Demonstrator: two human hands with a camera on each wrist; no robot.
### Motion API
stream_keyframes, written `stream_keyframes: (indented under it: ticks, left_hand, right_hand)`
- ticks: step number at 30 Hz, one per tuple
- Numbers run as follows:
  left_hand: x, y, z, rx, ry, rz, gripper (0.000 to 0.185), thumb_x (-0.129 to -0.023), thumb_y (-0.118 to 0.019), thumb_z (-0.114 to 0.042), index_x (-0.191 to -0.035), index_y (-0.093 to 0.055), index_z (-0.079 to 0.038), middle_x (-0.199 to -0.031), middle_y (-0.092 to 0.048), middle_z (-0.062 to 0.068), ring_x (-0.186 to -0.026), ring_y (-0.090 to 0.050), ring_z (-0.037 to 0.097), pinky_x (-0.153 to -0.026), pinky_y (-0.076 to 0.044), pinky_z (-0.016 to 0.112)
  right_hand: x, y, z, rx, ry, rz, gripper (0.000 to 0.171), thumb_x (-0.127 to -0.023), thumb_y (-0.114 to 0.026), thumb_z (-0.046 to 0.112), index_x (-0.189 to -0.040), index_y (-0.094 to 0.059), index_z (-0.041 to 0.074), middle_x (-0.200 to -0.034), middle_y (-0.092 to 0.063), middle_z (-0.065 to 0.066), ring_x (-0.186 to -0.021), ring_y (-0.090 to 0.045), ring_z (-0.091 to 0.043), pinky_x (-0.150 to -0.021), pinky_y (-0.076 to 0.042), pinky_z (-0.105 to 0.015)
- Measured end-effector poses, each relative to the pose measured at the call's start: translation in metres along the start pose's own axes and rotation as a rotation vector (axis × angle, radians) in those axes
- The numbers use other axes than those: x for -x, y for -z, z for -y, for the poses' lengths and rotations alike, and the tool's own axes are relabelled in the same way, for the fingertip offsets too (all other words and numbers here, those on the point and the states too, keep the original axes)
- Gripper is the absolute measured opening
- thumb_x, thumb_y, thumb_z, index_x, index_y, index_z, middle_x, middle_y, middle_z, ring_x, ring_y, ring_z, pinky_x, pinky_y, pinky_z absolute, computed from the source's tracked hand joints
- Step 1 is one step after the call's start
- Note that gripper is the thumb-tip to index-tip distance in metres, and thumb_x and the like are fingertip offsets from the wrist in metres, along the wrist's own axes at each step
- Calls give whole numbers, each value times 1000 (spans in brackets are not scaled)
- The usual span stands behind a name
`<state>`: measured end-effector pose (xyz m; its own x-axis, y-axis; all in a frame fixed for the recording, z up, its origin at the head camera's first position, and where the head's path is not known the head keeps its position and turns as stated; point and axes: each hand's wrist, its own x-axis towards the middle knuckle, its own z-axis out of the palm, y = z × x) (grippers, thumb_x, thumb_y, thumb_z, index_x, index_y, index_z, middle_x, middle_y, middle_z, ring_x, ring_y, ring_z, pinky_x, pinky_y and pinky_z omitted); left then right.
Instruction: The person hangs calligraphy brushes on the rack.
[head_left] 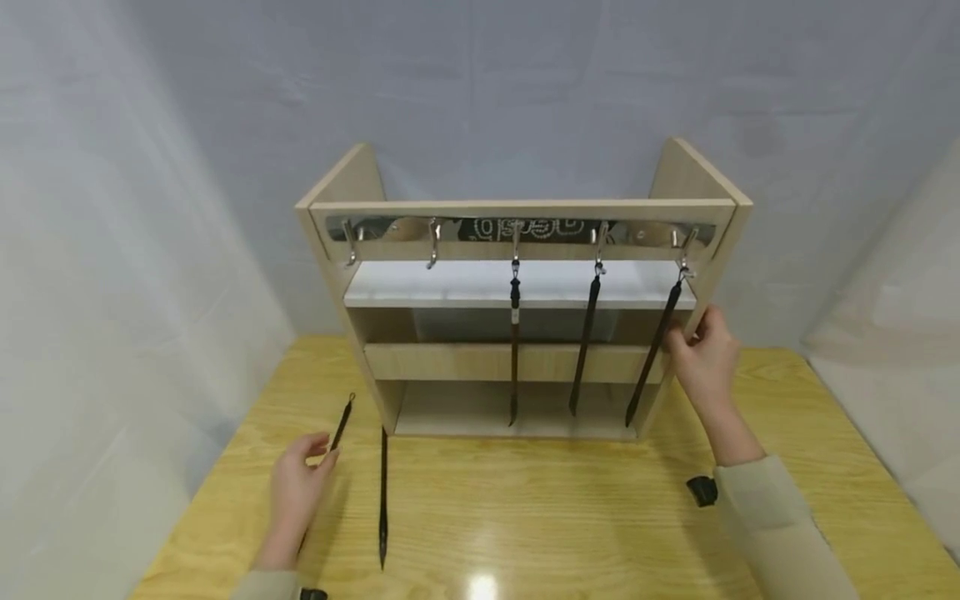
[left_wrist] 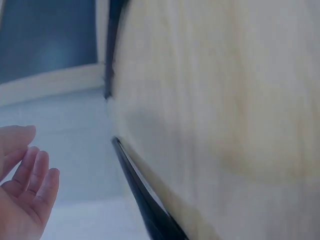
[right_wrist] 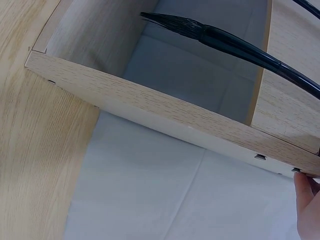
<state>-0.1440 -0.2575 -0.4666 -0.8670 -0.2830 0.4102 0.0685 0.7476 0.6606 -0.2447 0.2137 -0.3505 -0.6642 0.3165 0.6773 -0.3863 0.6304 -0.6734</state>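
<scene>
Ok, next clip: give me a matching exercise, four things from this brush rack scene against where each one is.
Things:
1. left hand
2. right hand
3. middle brush
4. loose brush

Places:
A. lying flat on the table, untouched
B. hanging from the centre hook of the rack
C. at the rightmost hanging brush
D. on the brush by the table's left edge

Pairs: 1-D, 2-C, 3-B, 4-A

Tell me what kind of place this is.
Likely a staged recording setup, not a lived-in room: plain pale sheeting hangs behind and beside a wooden table, which bears only a small wooden rack with hooks, hung with calligraphy brushes.
</scene>
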Motion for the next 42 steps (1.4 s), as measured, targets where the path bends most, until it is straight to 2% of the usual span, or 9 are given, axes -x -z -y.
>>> stream_keyframes:
  ticks: [4, 11, 16, 21, 24, 26, 29, 33, 42]
  left_hand:
    - [0, 8, 15, -70, 12, 56, 27, -78, -63, -1, -103, -57, 9, -96, -59, 26, -84, -57, 36, -66, -50, 46]
    - [-2, 21, 28, -158, 149, 275, 36, -82, -60, -10, -111, -50, 10, -108, -53, 29, -94, -53, 40, -73, -47, 49]
    - [-5, 24, 33, -198, 195, 391, 44, -82, -60, -17, -114, -48, 12, -109, -50, 32, -95, -51, 43, -73, -47, 50]
    - [-8, 25, 38, -245, 202, 492, 57, -76, -67, -24, -112, -46, 15, -104, -52, 33, -91, -52, 42, -72, -47, 49]
    - [-10, 25, 39, -260, 193, 516, 56, -75, -68, -23, -110, -47, 15, -101, -54, 31, -88, -54, 40, -72, -46, 48]
    - [-11, 24, 39, -267, 180, 526, 54, -74, -68, -22, -108, -48, 15, -99, -56, 29, -87, -55, 39, -72, -46, 48]
    - [-11, 23, 38, -274, 159, 537, 48, -73, -67, -18, -104, -50, 15, -95, -57, 27, -85, -55, 38, -73, -46, 48]
    - [-11, 20, 37, -271, 148, 551, 40, -71, -67, -13, -99, -53, 13, -86, -60, 22, -80, -56, 35, -70, -47, 47]
    - [-14, 16, 34, -251, 156, 580, 34, -71, -63, -5, -97, -52, 13, -80, -60, 17, -73, -57, 30, -66, -48, 45]
  right_hand:
    - [0, 0, 0, 7, -2, 1, 19, -74, -56, -4, -91, -53, -10, -77, -60, -23, -62, -40, 20, -50, -33, 0]
    - [0, 0, 0, -18, -14, 15, 21, -74, -54, -4, -94, -53, -11, -80, -60, -24, -65, -42, 20, -50, -35, 0]
    - [1, 1, -1, -21, -26, 27, 23, -75, -54, -4, -97, -53, -11, -81, -60, -24, -65, -42, 20, -50, -35, 0]
    - [1, 1, 0, -11, -29, 25, 24, -75, -55, -4, -97, -53, -10, -81, -60, -23, -70, -57, -3, -51, -35, -1]
    - [1, 1, 0, -12, -31, 27, 24, -74, -54, -5, -98, -52, -10, -80, -60, -22, -75, -61, -26, -51, -35, 0]
    - [1, 1, 0, -19, -31, 29, 24, -74, -54, -5, -98, -52, -11, -80, -60, -22, -76, -61, -31, -51, -35, 0]
    - [2, 1, 0, -17, -32, 29, 24, -74, -55, -5, -97, -52, -11, -80, -60, -22, -72, -60, -11, -51, -36, -1]
    - [1, 1, -1, -16, -31, 31, 23, -74, -55, -5, -96, -53, -10, -80, -60, -23, -66, -45, 16, -50, -35, -1]
    - [0, 1, -2, -8, -24, 23, 24, -74, -55, -3, -97, -53, -10, -81, -60, -21, -67, -52, 2, -51, -36, -1]
